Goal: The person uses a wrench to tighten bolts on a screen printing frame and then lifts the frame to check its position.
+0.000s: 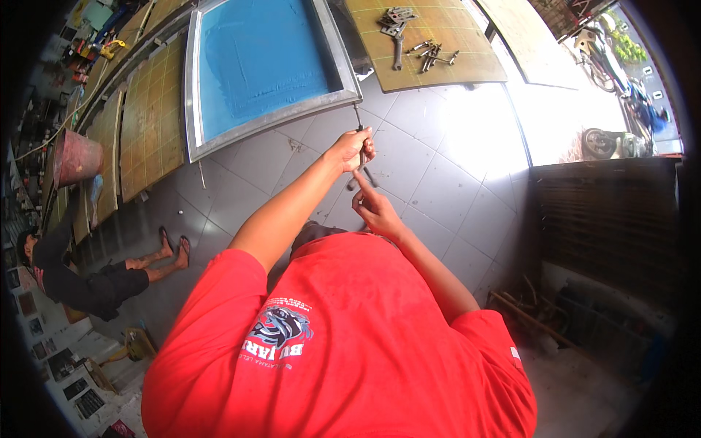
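My left hand (353,151) is closed around a thin dark rod-like tool (358,117), whose tip stands up by the near right corner of a metal-framed screen (266,124) with a blue sheet. Just below it is my right hand (377,210). Its index finger points up to the underside of the left hand, the thumb is apart and the other fingers are bent. Beside that fingertip, short dark bar-like pieces (371,177) show; I cannot tell whether they belong to the tool. The tool's lower part is hidden by my fingers.
Right of the screen, a yellowish board (431,69) bears a wrench (398,52), metal brackets (396,20) and several bolts (431,58). More boards (153,109) and a red bucket (79,158) are at left. Another person (95,285) is at far left. Motorcycles (610,139) stand far right.
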Demonstrator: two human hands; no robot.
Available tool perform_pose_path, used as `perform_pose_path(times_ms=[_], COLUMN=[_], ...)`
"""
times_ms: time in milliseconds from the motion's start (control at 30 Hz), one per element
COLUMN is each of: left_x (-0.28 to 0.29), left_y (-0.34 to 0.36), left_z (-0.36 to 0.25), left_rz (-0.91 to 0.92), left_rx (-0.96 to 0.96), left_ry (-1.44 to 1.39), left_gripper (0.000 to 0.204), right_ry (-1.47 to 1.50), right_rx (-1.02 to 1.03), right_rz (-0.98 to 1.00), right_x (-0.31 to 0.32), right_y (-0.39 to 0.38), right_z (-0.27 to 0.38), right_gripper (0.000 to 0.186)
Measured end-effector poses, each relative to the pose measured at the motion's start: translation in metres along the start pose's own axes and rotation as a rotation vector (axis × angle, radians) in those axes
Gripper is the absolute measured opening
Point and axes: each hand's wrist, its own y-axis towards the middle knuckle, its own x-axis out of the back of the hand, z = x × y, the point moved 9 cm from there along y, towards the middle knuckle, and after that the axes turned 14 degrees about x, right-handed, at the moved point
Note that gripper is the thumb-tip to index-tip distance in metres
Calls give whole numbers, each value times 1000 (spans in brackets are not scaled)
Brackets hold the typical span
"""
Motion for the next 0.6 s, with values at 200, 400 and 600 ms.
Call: perform_pose_path(times_ms=[200,400,600], left_x=[-11,-4,1], left_y=[0,12,5], left_z=[3,2,4], left_rz=[-77,39,-26], left_rx=[55,-4,-41], left_ry=[-34,-184,-63], left_gripper=[25,21,22], right_ry=[9,605,571], right_rx=[-257,-176,-175], right_rz=[-102,-572,-554], right_x=[8,41,38], right_y=[-14,-21,8], right_z=[-66,-31,5], right_gripper=[66,58,48])
